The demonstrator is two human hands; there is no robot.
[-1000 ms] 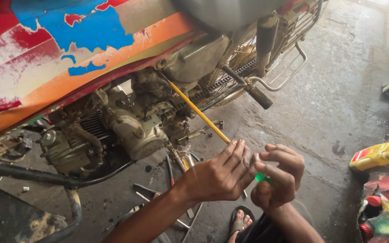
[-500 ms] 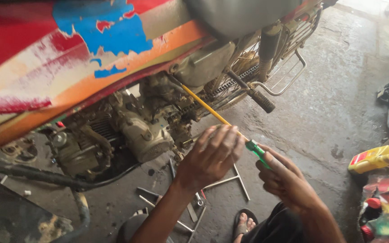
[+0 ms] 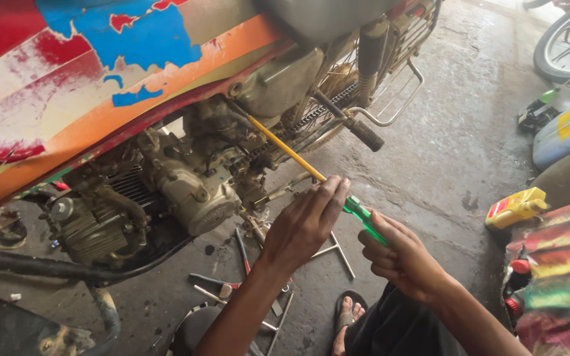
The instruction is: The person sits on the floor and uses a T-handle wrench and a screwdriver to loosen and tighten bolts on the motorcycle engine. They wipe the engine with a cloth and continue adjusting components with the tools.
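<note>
Wrapped around the green handle (image 3: pixel 366 221), the right hand (image 3: pixel 400 257) gripped the long screwdriver firmly, while the left hand (image 3: pixel 305 224) pinched its yellow shaft (image 3: pixel 285 148) between fingertips, apparently to steady the aim; the tip reached deep into the motorcycle engine (image 3: pixel 186 191), probably near the carburettor, with loose tools (image 3: pixel 245 277) lying on the concrete floor (image 3: pixel 456 145) below

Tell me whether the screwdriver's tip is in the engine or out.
In. The yellow shaft runs from the green handle in the right hand up into the engine, tip hidden.
</note>
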